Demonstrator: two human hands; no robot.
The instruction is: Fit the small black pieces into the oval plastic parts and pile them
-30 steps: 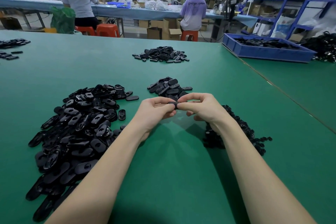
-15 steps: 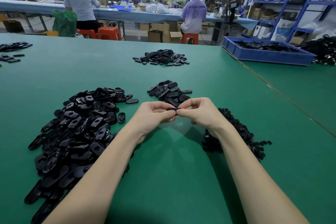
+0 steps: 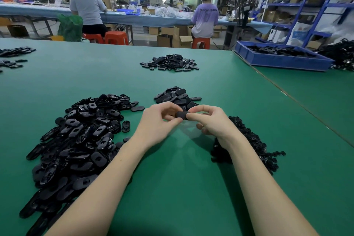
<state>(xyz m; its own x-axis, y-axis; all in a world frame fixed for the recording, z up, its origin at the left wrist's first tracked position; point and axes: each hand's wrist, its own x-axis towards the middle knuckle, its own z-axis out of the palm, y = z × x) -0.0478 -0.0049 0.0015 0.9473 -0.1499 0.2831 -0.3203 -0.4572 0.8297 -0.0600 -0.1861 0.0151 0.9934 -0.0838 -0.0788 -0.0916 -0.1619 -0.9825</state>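
- Two bare forearms are seen reaching forward over the green matte tabletop (image 3: 182, 188), meeting near its middle.
- A large heap of glossy black oval plastic parts (image 3: 76, 140), many with a round hole or recess, is spread on the tabletop beside the left forearm.
- A darker mound of small black pieces (image 3: 251, 143) lies just beside the right wrist and is partly hidden by it.
- One black oval plastic part (image 3: 181, 114) is held above the tabletop between both hands, in front of the chest line and just short of the small pile beyond.
- The left hand (image 3: 159, 122) is curled, its thumb and fingertips pinching the left end of the held part.
- The right hand (image 3: 208, 120) is curled likewise, with thumb and forefinger pinching the right end; whether a small piece sits under the fingers cannot be told.
- A small pile of black oval parts (image 3: 177, 96) rests just beyond the hands.
- Farther off, another scattered pile of black parts (image 3: 170, 62) lies near the table's far edge.
- A shallow blue plastic crate (image 3: 281, 61) holding black items stands on the neighbouring green table to the right.
- At the back, two people are seated on orange plastic stools (image 3: 115, 37) at a long bench, and blue metal shelving (image 3: 298, 5) is loaded with cardboard boxes.
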